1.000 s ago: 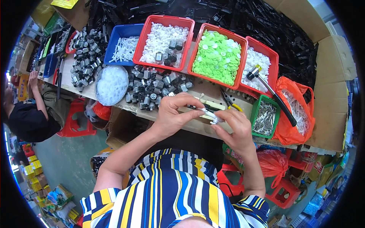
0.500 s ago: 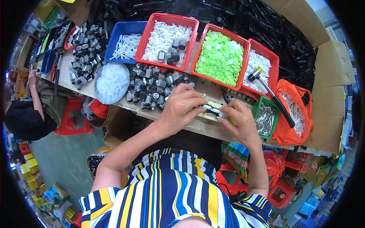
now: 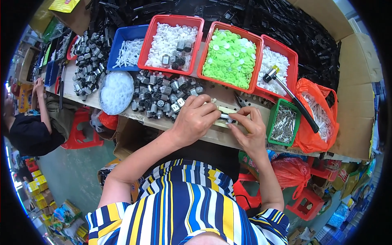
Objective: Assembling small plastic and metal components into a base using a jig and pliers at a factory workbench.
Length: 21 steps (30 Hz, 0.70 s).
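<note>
Your right grip (image 3: 251, 130) is pinched on a small white plastic part (image 3: 224, 116) at a pale cream block (image 3: 226, 110) on the wooden worktop (image 3: 222, 138); whether your left grip (image 3: 195, 120), beside it, clamps anything, I cannot tell. Silver-grey metal motors (image 3: 157, 96) lie leftward; rightward stands a green rectangular plastic tray (image 3: 281, 143).

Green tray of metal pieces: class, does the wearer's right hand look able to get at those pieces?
Probably yes: the metal pieces lie uncovered in the green tray, just right of the right hand, with nothing apparent between, though it seems occupied with a white part.
</note>
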Tool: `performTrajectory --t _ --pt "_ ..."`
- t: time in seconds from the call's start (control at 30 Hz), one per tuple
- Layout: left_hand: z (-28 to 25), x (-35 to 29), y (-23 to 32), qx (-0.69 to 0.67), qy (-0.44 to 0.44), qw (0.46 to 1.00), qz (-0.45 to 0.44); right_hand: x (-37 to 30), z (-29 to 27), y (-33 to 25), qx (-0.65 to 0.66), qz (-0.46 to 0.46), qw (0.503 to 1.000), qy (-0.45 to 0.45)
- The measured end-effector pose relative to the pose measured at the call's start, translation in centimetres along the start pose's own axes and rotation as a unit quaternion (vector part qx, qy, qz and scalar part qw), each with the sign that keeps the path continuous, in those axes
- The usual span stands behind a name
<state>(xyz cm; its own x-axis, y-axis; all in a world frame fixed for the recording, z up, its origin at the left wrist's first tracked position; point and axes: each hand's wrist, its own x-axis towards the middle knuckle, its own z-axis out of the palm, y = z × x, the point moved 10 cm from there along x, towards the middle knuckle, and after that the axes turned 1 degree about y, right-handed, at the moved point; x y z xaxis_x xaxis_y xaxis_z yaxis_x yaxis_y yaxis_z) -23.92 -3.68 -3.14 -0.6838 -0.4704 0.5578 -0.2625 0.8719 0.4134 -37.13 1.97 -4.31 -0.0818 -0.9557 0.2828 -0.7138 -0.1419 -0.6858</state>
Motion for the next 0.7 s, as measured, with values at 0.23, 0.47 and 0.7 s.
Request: performTrajectory --t 0.23,0.47,0.7 --pt "0.1 0.0 0.4 -0.002 0.012 1.000 0.014 -1.7 -0.3 1.5 0.057 0.054 0.993 0.085" --pt "-0.2 -0.3 0.6 0.000 0.016 1.000 0.022 1.3 -4.7 -0.7 -0.035 -0.034 0.997 0.060" --pt "-0.2 -0.2 0.6 0.004 0.012 1.000 0.014 13.3 -16.5 10.2 -0.228 0.013 0.965 0.130"
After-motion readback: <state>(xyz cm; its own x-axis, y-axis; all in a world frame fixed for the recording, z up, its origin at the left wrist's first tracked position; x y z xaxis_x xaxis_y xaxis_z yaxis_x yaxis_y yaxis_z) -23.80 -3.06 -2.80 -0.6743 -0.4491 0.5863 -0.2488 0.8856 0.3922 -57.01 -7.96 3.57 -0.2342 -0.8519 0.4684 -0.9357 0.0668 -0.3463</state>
